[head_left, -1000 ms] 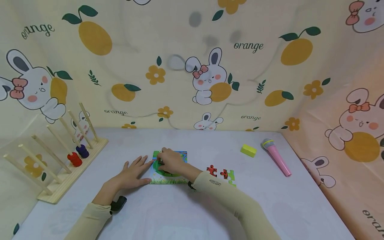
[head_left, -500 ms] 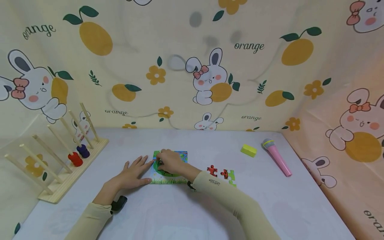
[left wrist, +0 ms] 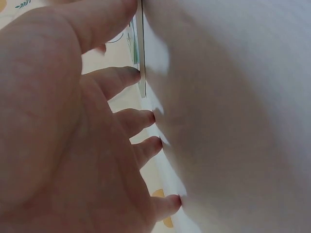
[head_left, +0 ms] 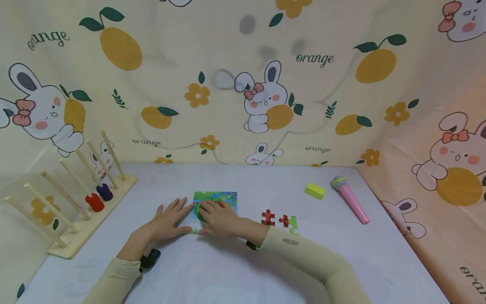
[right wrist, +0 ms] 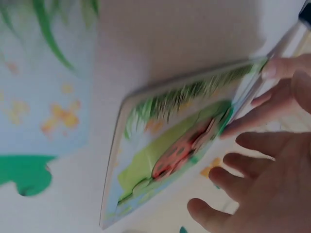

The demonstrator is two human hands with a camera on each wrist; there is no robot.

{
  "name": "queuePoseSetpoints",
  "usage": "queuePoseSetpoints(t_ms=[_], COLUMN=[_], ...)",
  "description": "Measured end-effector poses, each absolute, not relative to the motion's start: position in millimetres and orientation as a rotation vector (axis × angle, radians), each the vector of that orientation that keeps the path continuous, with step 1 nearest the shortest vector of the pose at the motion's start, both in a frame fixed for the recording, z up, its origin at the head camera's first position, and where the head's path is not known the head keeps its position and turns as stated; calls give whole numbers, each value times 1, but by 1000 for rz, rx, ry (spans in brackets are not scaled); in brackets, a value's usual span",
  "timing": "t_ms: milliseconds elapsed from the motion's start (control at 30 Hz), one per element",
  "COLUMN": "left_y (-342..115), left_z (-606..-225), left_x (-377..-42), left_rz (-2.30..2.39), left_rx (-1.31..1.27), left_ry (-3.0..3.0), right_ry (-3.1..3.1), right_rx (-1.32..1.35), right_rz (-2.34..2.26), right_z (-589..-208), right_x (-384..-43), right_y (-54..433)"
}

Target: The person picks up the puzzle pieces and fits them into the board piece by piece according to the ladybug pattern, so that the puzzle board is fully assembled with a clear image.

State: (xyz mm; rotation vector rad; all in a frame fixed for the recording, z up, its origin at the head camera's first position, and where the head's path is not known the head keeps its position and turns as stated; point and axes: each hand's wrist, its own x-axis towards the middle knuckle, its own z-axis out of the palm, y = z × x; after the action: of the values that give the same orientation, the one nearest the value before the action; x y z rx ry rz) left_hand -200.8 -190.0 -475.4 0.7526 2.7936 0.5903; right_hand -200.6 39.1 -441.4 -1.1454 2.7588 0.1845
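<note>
Ladybug jigsaw board: flat on the white table, partly hidden beneath two hands; the spotted red beetle shows in the right wrist view.

Right hand: grip released — fingers outstretched over the middle and near part of the board, seemingly just clear of its surface, no piece visible in them.

Left hand: grip released too, thumb and forefinger at the board's left edge, the other fingertips down on the table.

Step in hand: apparently filling in and smoothing the picture; whether a gap remains under the fingers cannot be told.

Loose jigsaw pieces: red and green, lying right of the board, beyond the right wrist, unplaced.

Next move: would seem to call for pressing the set pieces level, then a reach right for another, with the left hand bracing the board.

Since half a second ago: the right hand has gone from bunched fingers near the board's upper left to a flatter spread closer in, baring more of the picture's far side — left hand and loose pieces look unmoved.
</note>
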Motion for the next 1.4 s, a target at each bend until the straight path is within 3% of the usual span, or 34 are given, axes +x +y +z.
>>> queuePoseSetpoints(t_ms=[467, 1400], left_y=[-190, -189], left_z=[-474, -472], left_x=[-198, -199], left_rz=[585, 602], left_rx=[746, 730], left_ry=[2801, 2785], right_ry=[2643, 2615], right_rx=[-1105, -1086], right_rz=[114, 4], right_z=[-448, -449], right_x=[-178, -186], right_y=[40, 39])
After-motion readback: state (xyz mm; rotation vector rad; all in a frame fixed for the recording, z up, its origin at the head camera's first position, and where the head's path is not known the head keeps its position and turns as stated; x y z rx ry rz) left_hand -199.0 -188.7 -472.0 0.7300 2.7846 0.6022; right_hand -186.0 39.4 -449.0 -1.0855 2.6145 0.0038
